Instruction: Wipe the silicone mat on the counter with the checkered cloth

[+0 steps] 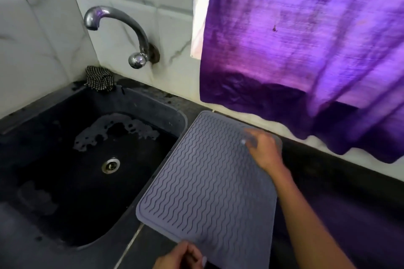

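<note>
Fingers of both hands, right hand (263,148) and left hand (181,256), pinch silicone mat (207,181) edges; lay flat first, then fetch checkered cloth (99,81) upper left.

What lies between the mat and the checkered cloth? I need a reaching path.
In the head view, the dark sink with foam separates mat and checkered cloth.

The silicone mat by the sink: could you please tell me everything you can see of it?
The silicone mat is a grey-lilac rectangle with rounded corners, a smooth raised border and wavy ridges across its face. It looks soft and rubbery. It sits askew, its left edge overhanging the sink. The right hand holds its far right corner; the left hand grips its near edge.
</note>
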Demonstrator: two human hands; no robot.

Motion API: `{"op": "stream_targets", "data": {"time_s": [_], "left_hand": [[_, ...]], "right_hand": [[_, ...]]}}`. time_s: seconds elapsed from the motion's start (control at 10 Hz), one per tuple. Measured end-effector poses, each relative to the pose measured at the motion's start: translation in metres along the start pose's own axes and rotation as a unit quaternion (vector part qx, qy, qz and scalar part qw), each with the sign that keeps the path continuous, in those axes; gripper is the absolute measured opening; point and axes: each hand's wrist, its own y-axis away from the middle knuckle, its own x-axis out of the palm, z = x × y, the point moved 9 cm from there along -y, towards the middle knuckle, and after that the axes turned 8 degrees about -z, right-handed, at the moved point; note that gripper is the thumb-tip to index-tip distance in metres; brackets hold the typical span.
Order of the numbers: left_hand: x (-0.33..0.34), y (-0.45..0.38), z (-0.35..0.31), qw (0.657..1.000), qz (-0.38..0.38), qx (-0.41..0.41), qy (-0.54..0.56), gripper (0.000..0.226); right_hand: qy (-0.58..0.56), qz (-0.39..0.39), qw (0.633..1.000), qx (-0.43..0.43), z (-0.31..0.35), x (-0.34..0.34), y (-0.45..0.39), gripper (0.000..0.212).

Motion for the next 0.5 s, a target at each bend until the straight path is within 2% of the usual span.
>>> {"op": "stream_targets", "data": {"time_s": [0.1,0.2,0.3,0.4,0.5], "left_hand": [[-0.002,0.000,-0.008,0.997,-0.015,0.071,-0.041,0.012],[0.019,0.004,-0.033,0.954,0.017,0.223,-0.198,0.013],[0.046,0.010,-0.027,0.906,0.054,0.272,-0.320,0.050],[0.065,0.021,-0.025,0.874,0.055,0.293,-0.384,0.060],[0.071,0.049,-0.055,0.858,-0.024,0.390,-0.332,0.046]], "right_hand": [[0.015,0.008,0.999,0.037,-0.014,0.004,0.093,0.040],[0.077,-0.042,0.995,0.038,-0.026,0.002,0.180,0.038],[0.068,-0.066,0.995,0.037,-0.027,0.000,0.245,0.037],[0.071,-0.099,0.992,0.017,-0.020,-0.018,0.284,0.033],[0.047,-0.162,0.986,0.005,-0.011,-0.043,0.304,0.060]]}}
